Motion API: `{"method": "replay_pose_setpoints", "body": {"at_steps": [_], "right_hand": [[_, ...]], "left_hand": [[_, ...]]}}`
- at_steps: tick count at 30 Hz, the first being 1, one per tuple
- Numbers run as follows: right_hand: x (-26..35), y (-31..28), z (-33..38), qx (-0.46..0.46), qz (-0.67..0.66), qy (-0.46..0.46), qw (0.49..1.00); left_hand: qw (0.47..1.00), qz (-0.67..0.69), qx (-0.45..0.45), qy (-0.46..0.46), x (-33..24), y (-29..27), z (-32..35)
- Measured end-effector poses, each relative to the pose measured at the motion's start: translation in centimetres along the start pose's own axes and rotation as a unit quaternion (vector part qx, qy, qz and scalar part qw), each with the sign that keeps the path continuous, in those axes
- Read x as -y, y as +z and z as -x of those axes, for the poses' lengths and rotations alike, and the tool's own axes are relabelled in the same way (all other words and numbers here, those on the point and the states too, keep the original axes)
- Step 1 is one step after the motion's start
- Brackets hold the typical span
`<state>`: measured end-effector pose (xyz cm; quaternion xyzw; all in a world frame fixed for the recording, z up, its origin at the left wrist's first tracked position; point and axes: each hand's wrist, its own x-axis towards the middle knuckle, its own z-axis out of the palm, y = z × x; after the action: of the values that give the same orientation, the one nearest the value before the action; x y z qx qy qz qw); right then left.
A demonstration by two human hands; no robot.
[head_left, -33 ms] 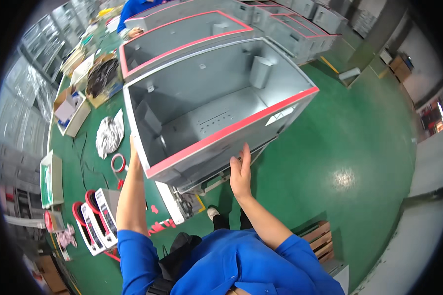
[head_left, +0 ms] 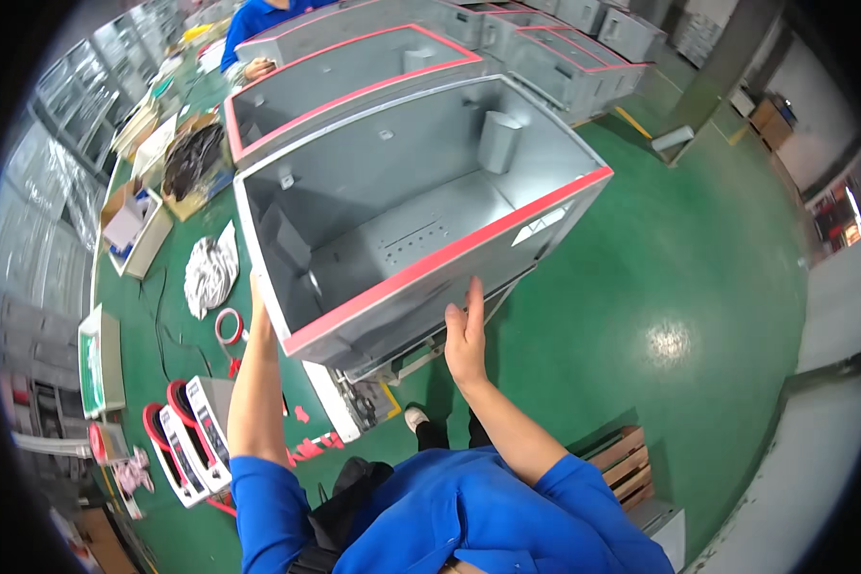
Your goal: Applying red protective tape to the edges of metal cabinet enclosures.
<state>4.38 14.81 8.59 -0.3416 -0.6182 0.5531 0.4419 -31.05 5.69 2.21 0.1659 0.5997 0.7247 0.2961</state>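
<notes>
A large open-topped grey metal cabinet (head_left: pixel 402 206) stands tilted before me, with red tape (head_left: pixel 459 253) along its near rim. Bare metal shows on its left, far and right rims. Holes and a slot pierce its floor. My left hand (head_left: pixel 260 304) is at the cabinet's left side near the front corner, its fingers hidden behind the wall. Against the lower front face rests my right hand (head_left: pixel 466 344), fingers stretched out and thumb apart. A second cabinet (head_left: pixel 354 96) with red tape round its rim stands right behind.
On the green table at left lie a white cloth (head_left: pixel 210 273), a red tape roll (head_left: pixel 229 326), tape dispensers (head_left: pixel 193 430) and a parts bin (head_left: pixel 143 234). A co-worker's hand (head_left: pixel 258 68) is at the far cabinets. A wooden pallet (head_left: pixel 624 466) lies at lower right.
The whole view has shifted slightly, with the cabinet a little further left in the picture. Both hands keep their places against it.
</notes>
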Motion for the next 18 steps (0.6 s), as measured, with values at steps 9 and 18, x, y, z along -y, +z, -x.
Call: {"method": "replay_pose_setpoints", "body": {"at_steps": [9, 18], "right_hand": [[-0.1, -0.6, -2.6, -0.161, 0.033, -0.045, 0.985], [-3.0, -14.0, -6.1, -0.033, -0.065, -0.042, 0.996]], "left_hand": [[0.993, -0.112, 0.044, 0.018, -2.1, 4.5, 9.0], [0.954, -0.159, 0.245, 0.071, 0.2, 10.7, 19.8]]}}
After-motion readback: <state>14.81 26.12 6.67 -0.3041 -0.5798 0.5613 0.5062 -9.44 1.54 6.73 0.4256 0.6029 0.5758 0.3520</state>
